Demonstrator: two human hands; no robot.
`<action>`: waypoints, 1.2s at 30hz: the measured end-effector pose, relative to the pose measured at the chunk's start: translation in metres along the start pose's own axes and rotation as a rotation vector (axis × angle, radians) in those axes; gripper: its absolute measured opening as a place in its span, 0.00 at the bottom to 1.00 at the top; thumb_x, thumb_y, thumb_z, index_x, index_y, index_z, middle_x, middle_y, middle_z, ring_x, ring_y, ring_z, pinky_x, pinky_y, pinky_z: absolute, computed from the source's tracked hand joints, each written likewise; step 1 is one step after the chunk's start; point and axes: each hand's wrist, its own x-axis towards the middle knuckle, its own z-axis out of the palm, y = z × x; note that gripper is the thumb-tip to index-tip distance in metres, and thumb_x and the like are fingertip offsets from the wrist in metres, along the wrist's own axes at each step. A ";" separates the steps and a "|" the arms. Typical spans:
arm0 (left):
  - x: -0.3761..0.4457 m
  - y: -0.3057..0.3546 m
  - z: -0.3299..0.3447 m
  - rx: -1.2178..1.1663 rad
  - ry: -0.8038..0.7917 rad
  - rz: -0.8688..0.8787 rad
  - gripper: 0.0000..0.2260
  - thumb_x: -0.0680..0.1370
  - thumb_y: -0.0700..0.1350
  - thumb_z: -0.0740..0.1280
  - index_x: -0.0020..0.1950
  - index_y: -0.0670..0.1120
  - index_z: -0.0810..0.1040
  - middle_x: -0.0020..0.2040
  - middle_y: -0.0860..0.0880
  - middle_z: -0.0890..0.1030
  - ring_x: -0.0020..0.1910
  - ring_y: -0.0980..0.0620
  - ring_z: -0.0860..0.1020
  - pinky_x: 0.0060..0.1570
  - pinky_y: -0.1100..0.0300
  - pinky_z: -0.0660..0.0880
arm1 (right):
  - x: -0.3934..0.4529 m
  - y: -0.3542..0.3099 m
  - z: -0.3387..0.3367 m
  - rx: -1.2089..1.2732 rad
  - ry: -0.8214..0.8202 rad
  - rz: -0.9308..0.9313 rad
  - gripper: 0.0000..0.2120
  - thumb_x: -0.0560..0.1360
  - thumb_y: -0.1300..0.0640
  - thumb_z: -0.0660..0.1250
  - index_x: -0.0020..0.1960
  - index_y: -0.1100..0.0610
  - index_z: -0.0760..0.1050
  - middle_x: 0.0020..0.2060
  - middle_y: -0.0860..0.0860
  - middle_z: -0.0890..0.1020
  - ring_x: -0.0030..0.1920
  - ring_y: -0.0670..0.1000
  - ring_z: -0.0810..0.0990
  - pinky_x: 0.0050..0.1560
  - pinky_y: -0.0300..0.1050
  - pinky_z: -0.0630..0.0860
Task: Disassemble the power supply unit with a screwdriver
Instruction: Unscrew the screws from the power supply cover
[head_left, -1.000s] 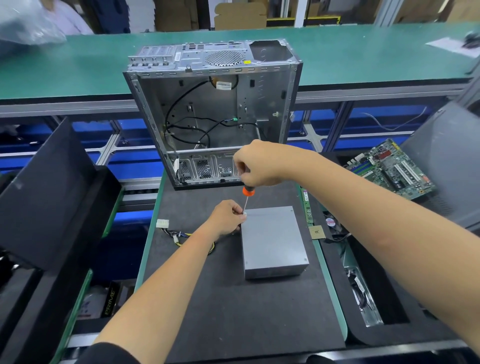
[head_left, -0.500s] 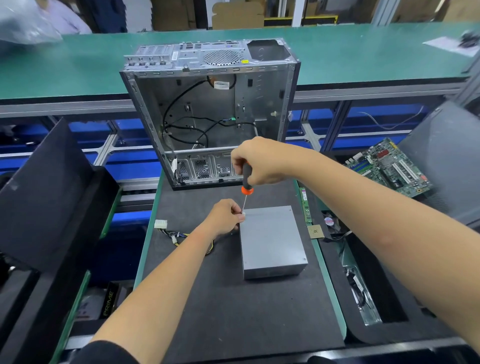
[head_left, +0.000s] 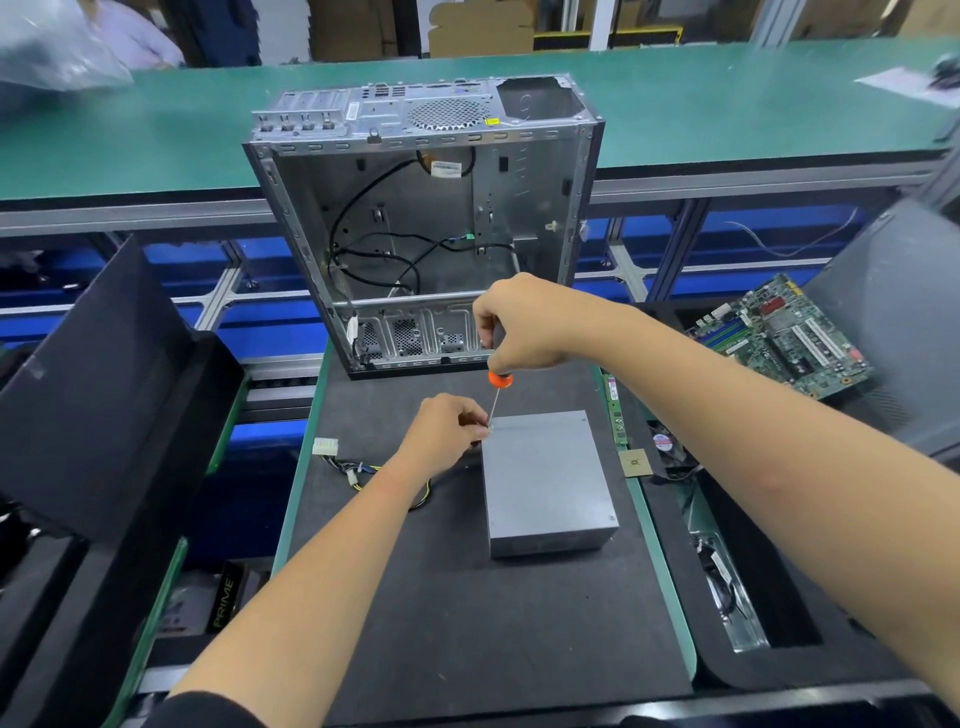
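Note:
A grey metal power supply unit (head_left: 545, 483) lies flat on the dark foam mat (head_left: 467, 623). My right hand (head_left: 524, 325) grips the black handle of a screwdriver (head_left: 497, 387) with an orange collar, held nearly upright, its tip at the unit's far left top corner. My left hand (head_left: 447, 434) pinches at that same corner, fingertips around the screwdriver tip; any screw there is hidden. The unit's cable bundle (head_left: 363, 470) with a white connector (head_left: 325, 446) trails off to the left behind my left wrist.
An empty open computer case (head_left: 421, 228) stands upright at the mat's far edge. A motherboard (head_left: 784, 338) leans in a black tray at right, with a small chip (head_left: 635, 462) and RAM stick (head_left: 615, 415) beside the mat. Black foam bins (head_left: 104, 395) stand at left.
Both hands stay at the unit's corner; my right hand has shifted slightly around the screwdriver handle. The unit has not moved.

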 end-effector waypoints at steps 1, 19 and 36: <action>0.000 0.001 -0.001 0.019 -0.004 0.004 0.06 0.72 0.38 0.71 0.37 0.48 0.82 0.33 0.48 0.82 0.30 0.56 0.78 0.38 0.61 0.79 | 0.000 0.001 -0.001 0.006 0.001 0.006 0.07 0.68 0.59 0.72 0.44 0.58 0.78 0.41 0.51 0.81 0.38 0.50 0.78 0.34 0.43 0.76; 0.001 -0.003 0.003 0.163 -0.085 0.051 0.09 0.78 0.38 0.62 0.40 0.51 0.72 0.38 0.54 0.75 0.36 0.55 0.72 0.34 0.65 0.66 | -0.005 0.011 -0.002 0.059 -0.011 0.060 0.06 0.68 0.59 0.71 0.44 0.60 0.79 0.39 0.54 0.82 0.34 0.47 0.75 0.29 0.38 0.69; -0.068 -0.101 -0.075 0.162 0.375 -0.404 0.07 0.71 0.36 0.64 0.37 0.48 0.76 0.36 0.49 0.79 0.38 0.50 0.77 0.36 0.60 0.74 | 0.033 -0.032 0.006 0.108 0.051 0.034 0.11 0.65 0.56 0.69 0.37 0.63 0.72 0.35 0.63 0.82 0.32 0.57 0.71 0.30 0.42 0.65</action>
